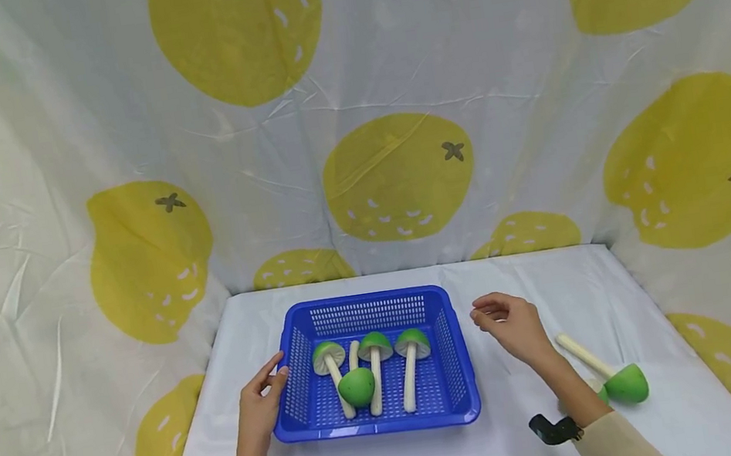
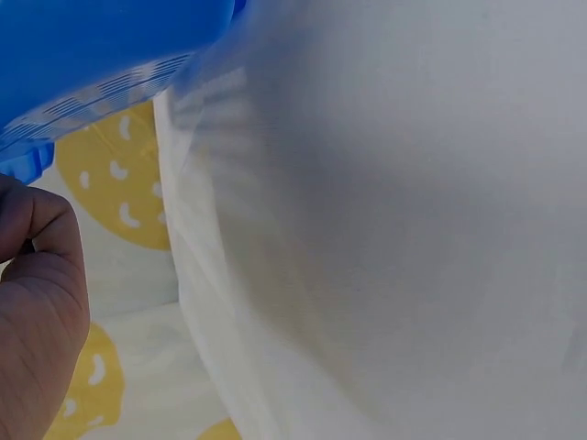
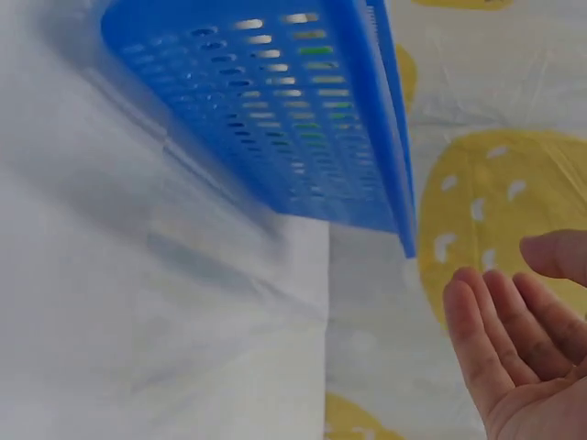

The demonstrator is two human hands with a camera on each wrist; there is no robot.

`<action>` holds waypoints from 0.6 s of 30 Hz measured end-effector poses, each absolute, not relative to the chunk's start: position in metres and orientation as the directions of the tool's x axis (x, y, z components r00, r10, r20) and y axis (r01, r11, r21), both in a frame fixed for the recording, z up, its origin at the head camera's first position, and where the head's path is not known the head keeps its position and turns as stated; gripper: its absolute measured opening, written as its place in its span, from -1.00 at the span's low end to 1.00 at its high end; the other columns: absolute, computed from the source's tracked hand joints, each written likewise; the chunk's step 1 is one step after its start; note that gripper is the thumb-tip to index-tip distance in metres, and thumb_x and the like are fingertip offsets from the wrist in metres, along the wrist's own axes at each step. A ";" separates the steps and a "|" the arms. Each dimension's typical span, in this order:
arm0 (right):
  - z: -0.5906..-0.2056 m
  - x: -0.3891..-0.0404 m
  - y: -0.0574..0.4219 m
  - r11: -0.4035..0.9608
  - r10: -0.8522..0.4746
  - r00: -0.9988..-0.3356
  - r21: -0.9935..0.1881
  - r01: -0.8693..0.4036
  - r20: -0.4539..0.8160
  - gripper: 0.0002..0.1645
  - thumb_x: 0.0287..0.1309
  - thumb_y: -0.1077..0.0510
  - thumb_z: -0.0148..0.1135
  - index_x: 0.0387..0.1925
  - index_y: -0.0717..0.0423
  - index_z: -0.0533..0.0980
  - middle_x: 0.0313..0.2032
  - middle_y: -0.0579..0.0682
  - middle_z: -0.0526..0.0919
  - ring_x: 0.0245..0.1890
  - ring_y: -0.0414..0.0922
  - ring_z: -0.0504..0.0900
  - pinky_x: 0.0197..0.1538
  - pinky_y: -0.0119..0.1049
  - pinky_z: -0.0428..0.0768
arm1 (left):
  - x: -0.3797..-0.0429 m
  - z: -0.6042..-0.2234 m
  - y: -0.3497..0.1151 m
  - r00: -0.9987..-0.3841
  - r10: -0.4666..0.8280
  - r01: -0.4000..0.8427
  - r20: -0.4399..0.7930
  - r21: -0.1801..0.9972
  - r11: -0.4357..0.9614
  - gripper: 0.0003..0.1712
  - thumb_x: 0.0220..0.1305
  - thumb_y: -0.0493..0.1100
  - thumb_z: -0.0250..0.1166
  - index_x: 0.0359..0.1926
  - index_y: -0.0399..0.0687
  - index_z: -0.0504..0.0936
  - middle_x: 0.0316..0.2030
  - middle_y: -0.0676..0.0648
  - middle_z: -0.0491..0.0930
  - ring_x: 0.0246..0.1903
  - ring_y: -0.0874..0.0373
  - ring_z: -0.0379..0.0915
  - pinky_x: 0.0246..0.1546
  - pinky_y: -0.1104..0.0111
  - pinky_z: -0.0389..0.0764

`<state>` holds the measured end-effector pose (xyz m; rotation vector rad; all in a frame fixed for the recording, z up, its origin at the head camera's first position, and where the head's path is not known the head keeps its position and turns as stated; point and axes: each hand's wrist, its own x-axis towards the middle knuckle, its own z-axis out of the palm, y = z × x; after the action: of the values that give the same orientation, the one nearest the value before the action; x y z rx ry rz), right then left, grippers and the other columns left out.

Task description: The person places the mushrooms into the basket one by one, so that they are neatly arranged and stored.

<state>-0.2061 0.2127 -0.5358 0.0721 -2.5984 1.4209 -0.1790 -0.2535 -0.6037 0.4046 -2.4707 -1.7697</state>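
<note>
A blue plastic basket with slotted walls stands on the white-covered table. Inside lie several toy mushrooms with green caps and pale stems; one points its cap toward me, the others away. At the basket's left rim is my left hand, its fingertips right at the edge and fingers loosely bent. My right hand hovers off the basket's right side, holding nothing, fingers gently curved with the thumb apart from them. In the right wrist view, slivers of green show through the basket wall.
Right of my right forearm lies another toy mushroom, with a second one mostly hidden by the arm. A lemon-print curtain encloses the table at the back and sides. Each wrist carries a small black camera.
</note>
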 end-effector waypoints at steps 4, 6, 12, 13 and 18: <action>-0.538 -0.200 0.233 0.572 0.088 -0.982 -0.815 -0.089 0.168 -0.68 0.32 0.03 0.40 -0.05 0.17 0.69 -0.24 0.09 0.80 -0.34 -0.28 0.76 -0.29 -0.45 0.66 | -0.179 -0.604 -0.254 -0.963 -0.257 -0.164 -0.085 0.938 0.304 -0.46 0.37 0.23 0.34 0.32 0.29 0.62 -0.32 -0.08 0.56 -0.24 0.10 0.45 -0.26 0.39 0.51; -0.540 -0.197 0.242 0.587 0.109 -0.981 -0.807 -0.064 0.157 -0.68 0.32 0.01 0.40 -0.05 0.15 0.69 -0.25 0.07 0.80 -0.34 -0.35 0.73 -0.29 -0.46 0.64 | -0.179 -0.604 -0.255 -0.963 -0.258 -0.162 -0.081 0.937 0.310 -0.45 0.37 0.24 0.34 0.32 0.30 0.61 -0.33 -0.07 0.55 -0.24 0.10 0.45 -0.26 0.38 0.50; -0.547 -0.188 0.264 0.659 0.153 -0.975 -0.752 -0.020 0.160 -0.70 0.31 0.00 0.39 -0.09 0.14 0.70 -0.26 0.06 0.80 -0.35 -0.34 0.71 -0.30 -0.46 0.60 | -0.180 -0.605 -0.255 -0.965 -0.251 -0.162 -0.080 0.931 0.326 -0.45 0.38 0.23 0.33 0.34 0.32 0.59 -0.32 -0.07 0.53 -0.22 0.09 0.42 -0.24 0.38 0.47; -0.549 -0.187 0.268 0.669 0.160 -0.975 -0.744 -0.007 0.153 -0.69 0.32 -0.01 0.38 -0.09 0.14 0.70 -0.25 0.06 0.80 -0.34 -0.32 0.71 -0.30 -0.46 0.60 | -0.179 -0.605 -0.255 -0.965 -0.249 -0.162 -0.080 0.931 0.328 -0.45 0.39 0.22 0.33 0.34 0.32 0.59 -0.32 -0.08 0.53 -0.22 0.09 0.42 -0.25 0.38 0.47; -0.561 -0.180 0.284 0.701 0.192 -0.978 -0.709 0.079 0.081 -0.65 0.34 -0.04 0.34 -0.06 0.15 0.69 -0.19 0.10 0.80 -0.25 -0.15 0.75 -0.27 -0.44 0.58 | -0.178 -0.604 -0.254 -0.966 -0.244 -0.162 -0.080 0.927 0.337 -0.45 0.40 0.20 0.33 0.36 0.31 0.58 -0.33 -0.09 0.52 -0.21 0.08 0.41 -0.22 0.37 0.45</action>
<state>-0.1801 0.2842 -0.5610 -0.2213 -2.7586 1.1386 -0.1781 -0.2538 -0.6037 0.3820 -2.5084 -1.7260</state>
